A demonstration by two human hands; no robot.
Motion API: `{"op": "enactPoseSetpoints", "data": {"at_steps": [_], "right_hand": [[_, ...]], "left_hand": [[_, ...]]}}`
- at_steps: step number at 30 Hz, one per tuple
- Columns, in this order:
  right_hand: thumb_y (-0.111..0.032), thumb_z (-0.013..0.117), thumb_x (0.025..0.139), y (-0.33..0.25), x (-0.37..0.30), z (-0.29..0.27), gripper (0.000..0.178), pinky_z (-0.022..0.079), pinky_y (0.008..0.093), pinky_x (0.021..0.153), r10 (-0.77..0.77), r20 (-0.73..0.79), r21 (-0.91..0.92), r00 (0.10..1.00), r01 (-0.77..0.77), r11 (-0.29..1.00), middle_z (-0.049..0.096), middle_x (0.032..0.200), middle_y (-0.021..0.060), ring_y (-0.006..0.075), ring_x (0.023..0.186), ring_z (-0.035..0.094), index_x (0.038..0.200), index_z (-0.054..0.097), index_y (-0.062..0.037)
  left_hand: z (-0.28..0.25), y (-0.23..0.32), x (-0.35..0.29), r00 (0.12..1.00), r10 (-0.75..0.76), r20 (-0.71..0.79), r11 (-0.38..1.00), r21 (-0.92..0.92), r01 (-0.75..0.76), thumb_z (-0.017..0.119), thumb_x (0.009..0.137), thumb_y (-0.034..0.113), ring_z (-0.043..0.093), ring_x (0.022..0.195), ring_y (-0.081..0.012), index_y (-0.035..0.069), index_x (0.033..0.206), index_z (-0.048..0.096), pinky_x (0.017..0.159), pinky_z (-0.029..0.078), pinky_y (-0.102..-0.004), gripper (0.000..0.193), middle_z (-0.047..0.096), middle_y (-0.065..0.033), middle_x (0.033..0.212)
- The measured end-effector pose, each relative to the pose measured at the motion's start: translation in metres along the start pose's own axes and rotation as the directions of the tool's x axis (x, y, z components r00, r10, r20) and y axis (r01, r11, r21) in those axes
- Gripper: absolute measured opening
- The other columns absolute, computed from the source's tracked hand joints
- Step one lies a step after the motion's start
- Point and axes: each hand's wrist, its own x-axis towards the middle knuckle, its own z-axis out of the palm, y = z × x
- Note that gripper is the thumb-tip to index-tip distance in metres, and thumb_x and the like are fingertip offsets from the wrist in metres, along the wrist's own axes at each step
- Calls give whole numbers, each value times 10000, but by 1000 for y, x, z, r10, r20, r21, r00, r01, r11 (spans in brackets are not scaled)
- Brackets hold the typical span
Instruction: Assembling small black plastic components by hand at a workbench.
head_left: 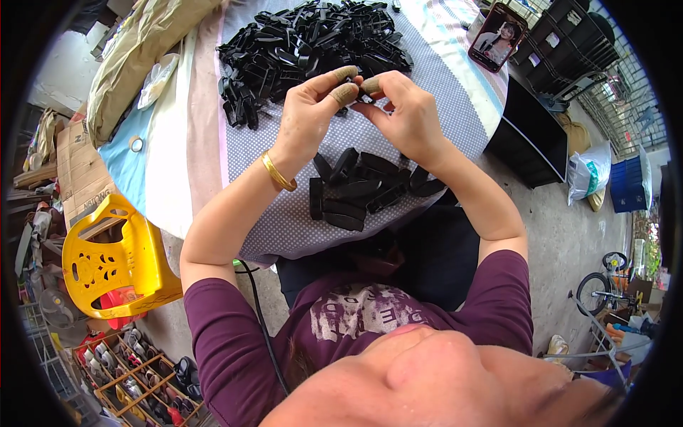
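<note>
Counter [462, 107] carries a large heap [306, 50] of black parts, with a looser cluster [352, 191] on the heap's near side. By the heap's near edge, left hand [307, 117] and right hand [413, 121] meet, both grips seemingly pinched on one small black piece [366, 99]. It sits between them, neither clearly nearer, its long axis hidden; what shows looks dark and shiny.

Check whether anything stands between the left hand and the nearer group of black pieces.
Nothing visible does: the dotted tablecloth shows between the left hand and the nearer black pieces. The larger black heap lies mostly beyond the hand, outside that path.
</note>
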Motion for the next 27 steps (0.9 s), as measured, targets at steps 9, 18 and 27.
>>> {"op": "enactPoseSetpoints", "data": {"at_steps": [9, 18, 27], "right_hand": [[-187, 697, 776, 5, -3, -5, 228, 448, 220, 569, 202, 335, 230, 920, -287, 930, 638, 726, 63, 100, 613, 552, 901, 651, -2], [-260, 701, 745, 25, 19, -31, 344, 483, 264, 625, 135, 475, 185, 870, -249, 951, 652, 785, 116, 135, 665, 601, 960, 636, 0], [-319, 693, 701, 54, 9, -31, 301, 490, 342, 663, 330, 290, -456, 898, -174, 873, 650, 756, 82, 261, 736, 626, 845, 656, -57]], "left_hand": [[-4, 16, -3, 976, 115, 182, 960, 231, -156, 577, 833, -2, 608, 836, -107, -26, 1052, 619, 776, 500, -212, 225, 660, -83, 923], [-2, 12, 1, 969, 177, 173, 862, 448, -238, 653, 798, 85, 600, 735, -93, 12, 1120, 580, 677, 491, -213, 338, 667, -91, 854], [11, 6, -17, 870, -134, 475, 566, 757, -326, 699, 744, 178, 588, 648, -183, 13, 923, 631, 614, 469, -299, 252, 644, -115, 755]]}}
